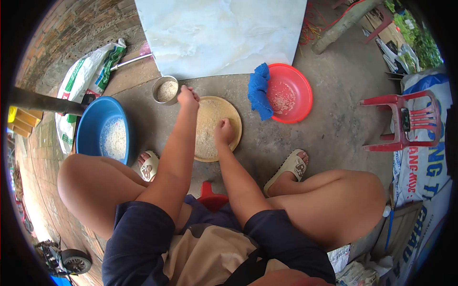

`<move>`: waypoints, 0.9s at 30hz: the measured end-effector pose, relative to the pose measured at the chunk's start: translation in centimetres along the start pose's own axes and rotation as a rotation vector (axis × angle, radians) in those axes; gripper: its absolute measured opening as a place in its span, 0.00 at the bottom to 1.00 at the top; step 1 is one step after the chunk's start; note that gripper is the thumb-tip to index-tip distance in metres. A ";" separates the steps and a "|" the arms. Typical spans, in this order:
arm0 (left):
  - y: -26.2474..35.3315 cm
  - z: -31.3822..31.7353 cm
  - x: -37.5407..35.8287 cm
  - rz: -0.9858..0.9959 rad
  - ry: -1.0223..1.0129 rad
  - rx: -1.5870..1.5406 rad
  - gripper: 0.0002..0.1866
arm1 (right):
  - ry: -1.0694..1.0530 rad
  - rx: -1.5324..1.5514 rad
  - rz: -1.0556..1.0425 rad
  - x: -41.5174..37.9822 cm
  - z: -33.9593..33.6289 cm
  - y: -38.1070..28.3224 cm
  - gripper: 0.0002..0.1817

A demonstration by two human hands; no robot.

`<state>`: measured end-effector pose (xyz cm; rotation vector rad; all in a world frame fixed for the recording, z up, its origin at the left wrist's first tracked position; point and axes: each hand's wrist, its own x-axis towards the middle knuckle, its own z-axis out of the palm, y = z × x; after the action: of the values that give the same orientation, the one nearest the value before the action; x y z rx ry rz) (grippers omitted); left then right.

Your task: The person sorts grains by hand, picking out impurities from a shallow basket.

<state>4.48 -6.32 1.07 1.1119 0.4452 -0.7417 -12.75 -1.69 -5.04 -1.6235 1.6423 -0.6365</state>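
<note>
A round flat woven tray (233, 119) lies on the concrete floor between my feet, covered with pale rice grains. My right hand (223, 132) rests on the grains in the middle of the tray, fingers curled down. My left hand (188, 96) hovers at the tray's far left edge with fingertips pinched together, right beside a small metal cup (165, 90) holding rice. Whether anything is pinched between those fingers is too small to see.
A blue basin (93, 128) with rice sits at the left. A red basin (296, 90) with a blue cloth (259, 90) over its rim stands to the right. A white marble slab (219, 33) leans ahead. A red plastic chair (405, 121) lies tipped at the far right, with sacks beyond.
</note>
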 end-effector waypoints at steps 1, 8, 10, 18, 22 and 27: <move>2.6 0.8 0.3 0.056 -0.025 -0.012 0.17 | 0.017 -0.027 -0.013 -0.1 0.2 -0.1 0.08; 10.3 -0.6 4.3 0.426 -0.022 0.791 0.22 | 0.056 -0.023 -0.092 -1.4 -0.7 -0.8 0.07; 6.3 -4.1 6.2 0.927 0.268 1.315 0.21 | 0.052 -0.208 -0.351 -2.4 -1.2 -1.0 0.11; -0.8 -4.2 -2.8 1.024 0.170 1.205 0.11 | -0.138 -0.275 -0.686 -5.5 -0.9 -1.1 0.14; -3.8 -5.5 -1.7 0.473 -0.188 0.879 0.09 | -0.335 -0.195 -0.621 -4.7 0.1 -0.7 0.10; -5.1 -7.1 -1.2 -0.059 -0.225 0.445 0.14 | -0.209 0.100 -0.414 -3.4 0.5 -1.6 0.03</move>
<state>0.19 -0.69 -4.16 1.4125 0.1221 -1.0369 -11.60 1.60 -3.57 -1.9009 1.1157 -0.7121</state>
